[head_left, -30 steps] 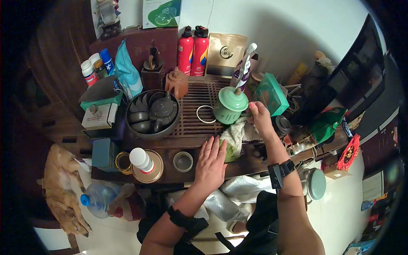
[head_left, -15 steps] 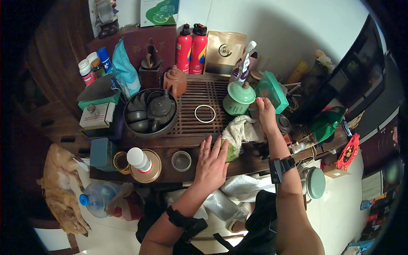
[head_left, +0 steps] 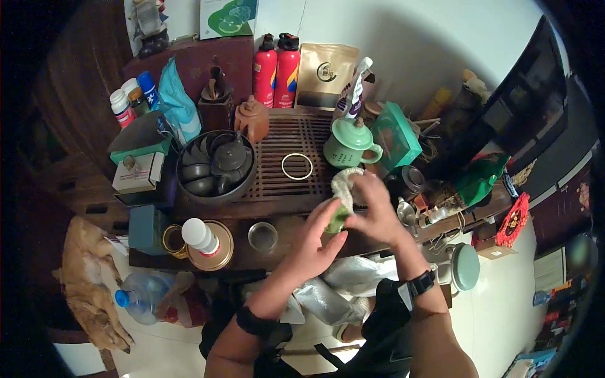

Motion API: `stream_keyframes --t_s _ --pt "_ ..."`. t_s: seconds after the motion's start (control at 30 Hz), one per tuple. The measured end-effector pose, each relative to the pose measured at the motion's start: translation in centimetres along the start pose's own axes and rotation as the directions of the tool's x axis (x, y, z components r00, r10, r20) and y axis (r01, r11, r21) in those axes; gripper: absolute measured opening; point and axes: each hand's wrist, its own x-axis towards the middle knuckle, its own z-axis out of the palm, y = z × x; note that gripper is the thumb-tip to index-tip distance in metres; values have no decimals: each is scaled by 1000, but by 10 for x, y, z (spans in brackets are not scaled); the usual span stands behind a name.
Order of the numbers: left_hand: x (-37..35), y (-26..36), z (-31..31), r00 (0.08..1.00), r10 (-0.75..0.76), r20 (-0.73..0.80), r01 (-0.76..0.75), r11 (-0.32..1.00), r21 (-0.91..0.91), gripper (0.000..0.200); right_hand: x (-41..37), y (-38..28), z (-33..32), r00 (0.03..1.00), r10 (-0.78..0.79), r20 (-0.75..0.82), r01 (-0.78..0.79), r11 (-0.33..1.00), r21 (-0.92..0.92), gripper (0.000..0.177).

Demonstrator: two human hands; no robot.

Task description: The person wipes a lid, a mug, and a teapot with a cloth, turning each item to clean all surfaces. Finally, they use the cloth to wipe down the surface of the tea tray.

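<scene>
Towel [head_left: 342, 183] between left fingers [head_left: 322, 217] and right fingers [head_left: 372, 189]

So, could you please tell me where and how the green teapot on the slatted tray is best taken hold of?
The green teapot stands upright, lid on, with its loop handle sticking out to the right. Grip that handle, coming from the front right, since the green box stands close behind it.
</scene>
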Motion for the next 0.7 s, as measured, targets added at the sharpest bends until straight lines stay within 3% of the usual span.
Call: stream_keyframes --t_s 0.07,0.13,0.2,0.27,0.3,0.33,0.4,0.47,0.5,0.53,0.57,0.6,0.67,0.7 --pt "0 17 -2 997 -68 27 72 967 -245 63 -8 -20 0 995 -7 99 20 991 -134 57" --pt "0 21 -2 998 -51 34 60 934 -352 64 -12 -12 6 997 58 59 -61 997 51 48" --pt "1 12 -2 999 40 21 -30 942 -334 65 -13 -6 11 981 193 24 -192 946 261 39" --pt "0 11 -4 994 63 -91 -62 998 14 68 -3 -16 9 918 395 22 -356 800 484 32" --pt "-1 11 -4 986 89 -141 -61 980 189 70 7 -27 8 892 452 -24 -337 699 630 26" --pt "-3 10 -6 990 58 -131 -5 929 371 72 20 -34 3 926 361 -115 -240 794 558 30" --pt "-5 7 -12 991 -6 -136 99 721 686 75 41 -31 15 871 482 -97 -200 527 826 33" --pt "-8 4 -14 993 -87 -76 112 596 795 75 78 -47 19 817 569 -92 -214 448 868 38" --pt "-10 4 -14 991 -126 -44 107 559 822 73 96 -34 34 854 491 -169 -117 498 859 40" --pt "-12 4 -14 986 -167 -13 100 520 848 72 114 -23 47 853 447 -268 -113 661 742 39" --pt "-15 -5 -11 994 -94 -50 93 549 830 68 135 -22 56 853 462 -245 -124 634 764 39" --pt "-15 -4 -12 993 -112 -35 92 552 829 67 155 -19 63 851 475 -222 -133 605 785 39" --pt "-14 -4 -14 989 -150 -5 89 559 825 65 188 -1 76 837 477 -269 -308 815 490 42" --pt "-16 -9 -12 997 -78 -19 56 518 854 62 201 6 80 815 502 -289 -382 842 382 43"
